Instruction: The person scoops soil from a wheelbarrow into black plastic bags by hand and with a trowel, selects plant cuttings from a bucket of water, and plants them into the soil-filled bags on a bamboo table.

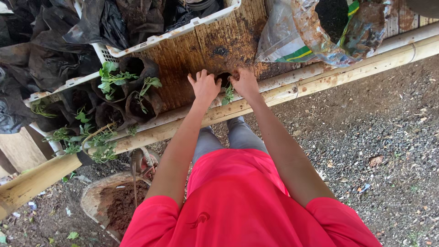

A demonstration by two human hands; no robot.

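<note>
At counter (192,50) edge: both hands flank small black seedling bag (225,82); left hand (204,87) fingers spread, right hand (244,83) fingers curled on bag rim, equally near.

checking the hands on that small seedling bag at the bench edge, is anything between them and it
Nothing visible. The left hand and right hand already rest on either side of the small black bag, whose seedling shows between them. The other seedling bags sit off to the left.
</note>
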